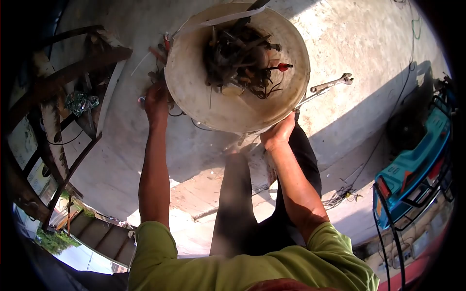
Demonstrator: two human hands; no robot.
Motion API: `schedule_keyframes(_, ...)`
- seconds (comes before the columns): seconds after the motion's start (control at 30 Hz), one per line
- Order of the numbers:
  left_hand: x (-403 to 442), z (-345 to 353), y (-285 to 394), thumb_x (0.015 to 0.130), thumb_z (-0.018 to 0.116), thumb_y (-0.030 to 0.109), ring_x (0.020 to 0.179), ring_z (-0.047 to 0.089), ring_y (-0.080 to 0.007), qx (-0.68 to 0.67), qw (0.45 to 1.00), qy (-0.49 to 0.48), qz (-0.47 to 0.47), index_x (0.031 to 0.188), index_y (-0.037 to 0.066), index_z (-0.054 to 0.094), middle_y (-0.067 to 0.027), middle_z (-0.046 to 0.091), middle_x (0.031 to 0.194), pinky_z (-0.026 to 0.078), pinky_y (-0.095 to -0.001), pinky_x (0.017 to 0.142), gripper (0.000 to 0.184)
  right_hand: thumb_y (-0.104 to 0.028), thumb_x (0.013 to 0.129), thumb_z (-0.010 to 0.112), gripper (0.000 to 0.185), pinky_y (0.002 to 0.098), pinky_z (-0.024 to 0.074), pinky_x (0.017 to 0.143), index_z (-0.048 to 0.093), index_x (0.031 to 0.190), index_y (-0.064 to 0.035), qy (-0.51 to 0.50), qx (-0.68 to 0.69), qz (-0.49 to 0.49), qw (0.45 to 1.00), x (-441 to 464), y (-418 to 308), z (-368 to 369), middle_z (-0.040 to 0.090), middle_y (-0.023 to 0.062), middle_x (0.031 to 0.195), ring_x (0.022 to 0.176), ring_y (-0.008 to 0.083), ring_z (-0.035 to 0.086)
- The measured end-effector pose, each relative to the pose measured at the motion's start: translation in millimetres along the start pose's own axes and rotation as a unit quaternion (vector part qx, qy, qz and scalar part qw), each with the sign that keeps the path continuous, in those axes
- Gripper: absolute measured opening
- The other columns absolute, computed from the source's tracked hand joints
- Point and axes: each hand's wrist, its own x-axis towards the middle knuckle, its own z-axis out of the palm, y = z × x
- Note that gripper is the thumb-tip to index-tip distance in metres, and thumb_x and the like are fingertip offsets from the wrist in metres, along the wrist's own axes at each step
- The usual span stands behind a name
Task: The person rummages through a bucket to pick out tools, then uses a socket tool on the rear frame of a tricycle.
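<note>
Right hand (280, 132) is grasping the bucket (194, 104) at its near right edge, palm pressing up against the wall; its fingertips are hiding behind the plastic. Left hand (156, 97) is reaching down beside the bucket's left wall, in shade, among small tools (159, 54) lying on the concrete floor (361, 53); whether it is clenching one of them or resting open cannot be told.

Bucket: off-white, stained inside, sitting in front of the person, mouth facing the camera. It is holding a dark, tangled heap of metal pieces (238, 56) deep inside. A red-and-black item (283, 67) is sticking out of the heap towards the right wall. A pale strip (218, 20) is crossing the mouth near the far rim.

Right of the bucket, an adjustable wrench (334, 84) is lying on the floor, its head pointing away from the bucket. A thin metal rod (310, 98) is lying just beside it, running towards the bucket's edge.

Far left, a rusty metal frame (73, 65) is standing, with crumpled foil-like material (81, 102) showing among its bars. Far right, a teal machine (412, 162) with black tubing is standing in shade. Dark cables (342, 195) are lying in loose loops nearer the person's right arm.
</note>
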Motion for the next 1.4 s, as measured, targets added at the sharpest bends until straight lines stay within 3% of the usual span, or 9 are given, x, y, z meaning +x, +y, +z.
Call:
schedule_keyframes(0.17,-73.7,-5.3,116.9,0.094,0.066,0.006,0.101,0.065,-0.0194,0.064,0.963,0.074,0.250,0.120,-0.001,0.063,-0.0099,0.067,0.115,0.053,-0.0307,0.085,0.027,-0.047,0.099,0.043,0.053,0.0418,0.0442,0.106,0.058,0.131,-0.0080,0.020,0.008,0.008,1.000,-7.1,-2.1,8.9,0.062,0.0075,0.129,0.119,0.0271,0.056)
schedule_keyframes(0.27,-99.8,24.0,163.5,0.092,0.069,0.006,0.097,0.066,-0.0195,0.090,0.945,-0.057,0.309,0.119,0.001,0.063,-0.0110,0.068,0.112,0.053,-0.0320,0.084,0.029,-0.043,0.097,0.043,0.049,0.0416,0.0453,0.104,0.060,0.126,-0.0074,0.026,0.011,0.006,1.000,-2.1,0.7,2.6,0.064,0.0074,0.125,0.117,0.0267,0.058)
schedule_keyframes(0.47,-44.7,119.4,166.5,0.084,0.073,0.034,0.112,0.063,-0.0370,0.400,0.853,-0.311,0.122,0.130,0.010,0.059,-0.0168,0.063,0.127,0.050,-0.0482,0.094,0.053,-0.040,0.097,0.044,0.045,0.0406,0.0460,0.102,0.061,0.121,-0.0068,0.019,0.023,0.020,0.999,-3.9,-2.3,4.2,0.065,0.0080,0.120,0.113,0.0262,0.059)
schedule_keyframes(0.67,3.5,197.4,139.4,0.086,0.070,0.026,0.130,0.052,-0.0378,0.601,0.684,-0.407,0.078,0.146,0.014,0.048,-0.0189,0.052,0.141,0.046,-0.0467,0.105,0.065,-0.037,0.096,0.043,0.042,0.0396,0.0473,0.099,0.062,0.118,-0.0067,0.021,0.033,0.032,0.999,-12.4,-6.9,13.9,0.066,0.0075,0.118,0.110,0.0263,0.060)
schedule_keyframes(0.77,2.1,212.2,141.1,0.088,0.063,0.017,0.129,0.053,-0.0389,0.618,0.671,-0.407,0.058,0.146,0.016,0.049,-0.0198,0.049,0.146,0.046,-0.0451,0.106,0.059,-0.034,0.097,0.043,0.040,0.0389,0.0478,0.098,0.062,0.117,-0.0063,0.030,0.036,0.027,0.999,-14.8,-8.8,17.5,0.066,0.0077,0.116,0.109,0.0262,0.060)
schedule_keyframes(0.97,29.9,208.2,84.2,0.084,0.060,0.008,0.109,0.065,-0.0395,0.544,0.715,-0.410,0.156,0.111,0.009,0.071,-0.0202,0.067,0.119,0.053,-0.0475,0.093,0.029,-0.031,0.095,0.043,0.035,0.0362,0.0486,0.094,0.064,0.109,-0.0058,0.062,0.031,0.035,0.997,-23.5,-15.9,30.3,0.067,0.0069,0.107,0.103,0.0245,0.061)
schedule_keyframes(1.07,23.7,183.0,112.0,0.081,0.054,-0.002,0.096,0.067,-0.0402,0.515,0.720,-0.434,0.167,0.114,0.006,0.072,-0.0228,0.070,0.098,0.053,-0.0432,0.084,0.039,-0.031,0.096,0.044,0.034,0.0359,0.0486,0.094,0.064,0.108,-0.0060,0.061,0.039,0.041,0.997,-22.6,-15.0,27.4,0.067,0.0066,0.107,0.102,0.0241,0.061)
schedule_keyframes(1.17,1.7,147.7,152.3,0.080,0.056,0.002,0.096,0.068,-0.0387,0.499,0.733,-0.445,0.127,0.102,0.004,0.073,-0.0227,0.070,0.095,0.053,-0.0454,0.085,0.028,-0.032,0.096,0.043,0.035,0.0369,0.0486,0.095,0.064,0.108,-0.0063,0.077,0.026,0.034,0.996,-25.9,-16.2,31.6,0.067,0.0066,0.107,0.103,0.0241,0.061)
schedule_keyframes(1.4,-51.6,50.6,193.7,0.084,0.054,0.001,0.075,0.067,-0.0346,0.394,0.798,-0.452,0.062,0.105,0.001,0.071,-0.0205,0.068,0.082,0.052,-0.0417,0.072,0.027,-0.035,0.096,0.045,0.040,0.0391,0.0482,0.100,0.063,0.117,-0.0067,0.046,0.023,0.033,0.998,-18.8,-10.5,23.8,0.067,0.0073,0.115,0.110,0.0250,0.061)
